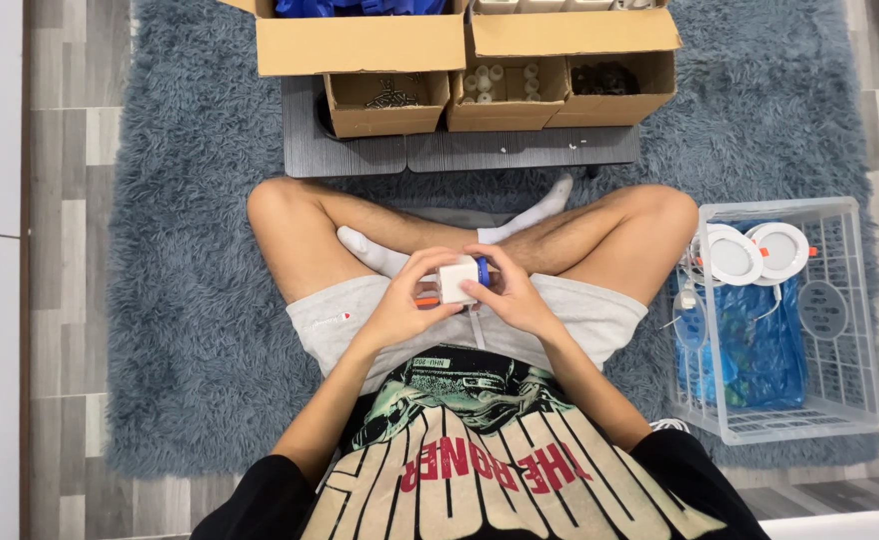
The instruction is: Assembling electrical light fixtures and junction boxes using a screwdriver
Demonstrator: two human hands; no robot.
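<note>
From the head camera, a person sits cross-legged on a shaggy grey-blue rug (190,330), both hands raised over the lap. Between them is a small white box-shaped part (458,280), roughly cubic with smooth matte faces; a blue piece (484,270) shows at its upper right edge and an orange piece (426,300) pokes out at its lower left. The left hand (405,300) wraps it from the left, its fingers clenched on the part's left side and top. The right hand (513,290) grasps it from the right, thumb pressed on the near face.

Far from the person, a low dark table (460,152) carries three small open cardboard boxes (505,100) holding small parts too tiny to make out. To the right stands a white wire basket (840,400) containing round white lamp fittings (755,252) and a blue plastic bag (750,345).
</note>
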